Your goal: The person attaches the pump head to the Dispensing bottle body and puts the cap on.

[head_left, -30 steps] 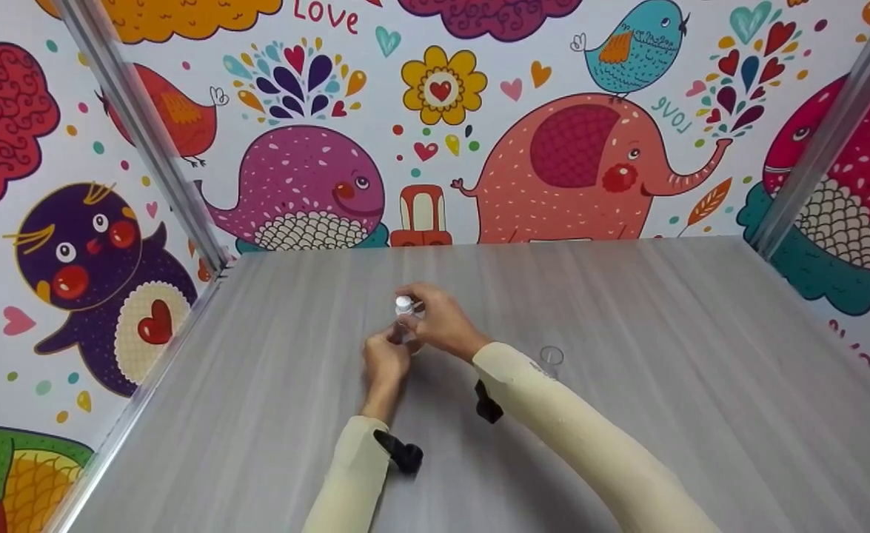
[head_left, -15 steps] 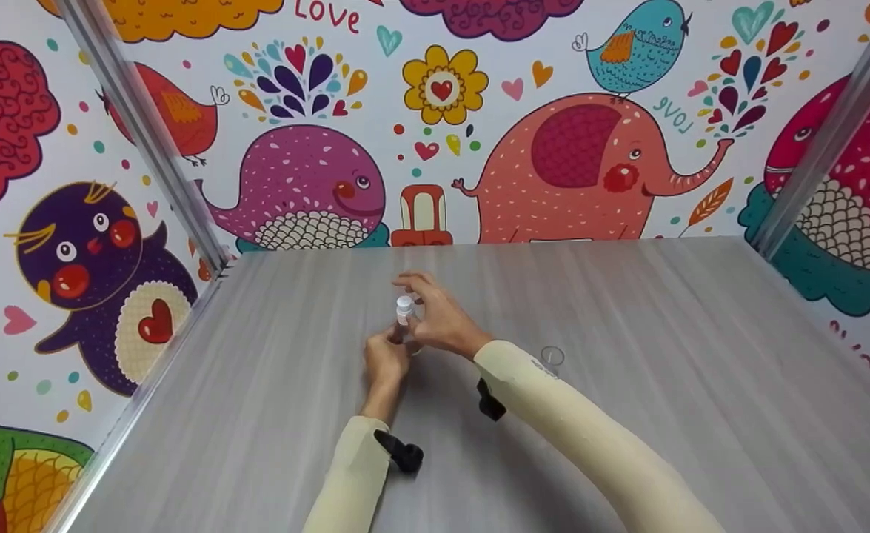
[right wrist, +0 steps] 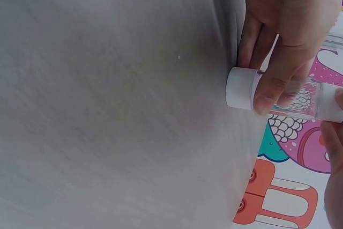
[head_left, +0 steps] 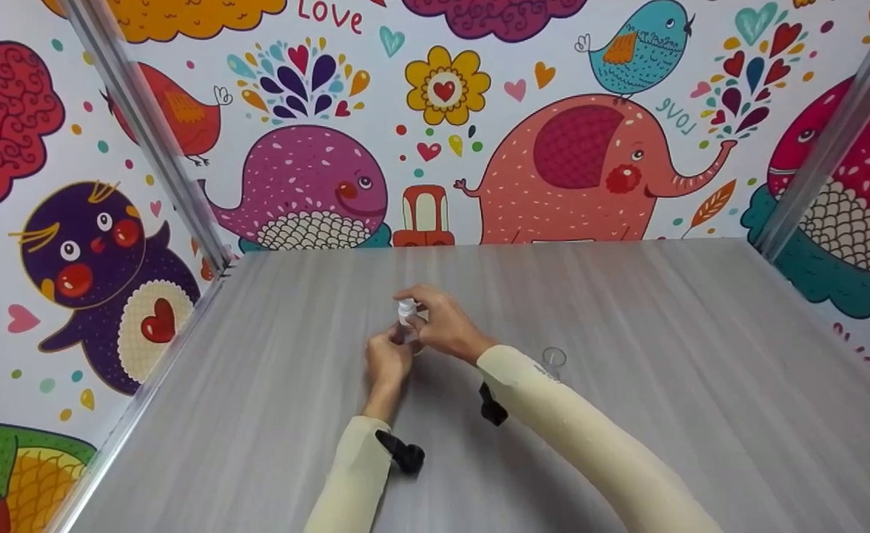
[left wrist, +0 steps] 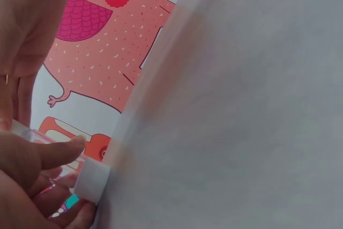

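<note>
A small clear bottle [right wrist: 300,103] with a white top [head_left: 406,306] and a white base [left wrist: 92,181] stands nearly upright at the middle of the table. My left hand [head_left: 388,361] grips its lower part, thumb and fingers round the clear wall just above the base. From the right, my right hand [head_left: 446,323] pinches the upper part between thumb and fingers. The right wrist view shows its fingertips against the white collar [right wrist: 328,103]. Fingers hide much of the bottle's body. A small clear round cap or cup [head_left: 554,358] sits on the table beyond my right forearm.
The grey wood-grain table [head_left: 649,318] meets a wall with printed cartoon animals [head_left: 568,170] at the back. Metal posts [head_left: 149,141] rise at both back corners. Each wrist bears a black camera mount [head_left: 403,451].
My right fingers were spread off the bottle's top half a second ago and have come back round it. My left hand stays in place on the bottle.
</note>
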`<state>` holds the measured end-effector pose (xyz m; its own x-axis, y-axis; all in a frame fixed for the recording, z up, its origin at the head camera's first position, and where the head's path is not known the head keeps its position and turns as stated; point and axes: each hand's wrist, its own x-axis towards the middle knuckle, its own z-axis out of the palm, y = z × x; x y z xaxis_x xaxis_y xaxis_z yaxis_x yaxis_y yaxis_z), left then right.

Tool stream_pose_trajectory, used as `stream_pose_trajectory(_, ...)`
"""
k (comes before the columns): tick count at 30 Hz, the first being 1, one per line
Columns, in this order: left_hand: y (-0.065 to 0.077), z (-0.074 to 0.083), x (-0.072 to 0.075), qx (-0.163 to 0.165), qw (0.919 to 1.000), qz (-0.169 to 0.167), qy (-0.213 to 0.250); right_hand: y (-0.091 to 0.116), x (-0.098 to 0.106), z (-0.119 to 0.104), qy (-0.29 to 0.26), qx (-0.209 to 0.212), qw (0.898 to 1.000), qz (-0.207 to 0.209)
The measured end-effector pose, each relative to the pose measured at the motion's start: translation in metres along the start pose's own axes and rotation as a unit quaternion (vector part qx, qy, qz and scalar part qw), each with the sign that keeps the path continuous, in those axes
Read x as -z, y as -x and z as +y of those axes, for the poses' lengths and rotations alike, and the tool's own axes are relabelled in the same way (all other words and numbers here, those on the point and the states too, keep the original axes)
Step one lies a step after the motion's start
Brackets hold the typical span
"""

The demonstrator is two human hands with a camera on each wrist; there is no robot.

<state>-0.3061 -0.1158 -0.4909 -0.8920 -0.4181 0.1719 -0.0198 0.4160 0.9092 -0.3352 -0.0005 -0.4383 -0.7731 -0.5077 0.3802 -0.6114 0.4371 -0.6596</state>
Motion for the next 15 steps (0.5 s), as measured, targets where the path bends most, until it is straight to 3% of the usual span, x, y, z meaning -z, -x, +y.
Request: stream_pose_trajectory(15,-0.0004,0.0007,-0.0012,0.014,0.9997,0.001,-0.022,0.0006,-0.0005,0.003,-0.014,-0.027,1.0,0.004)
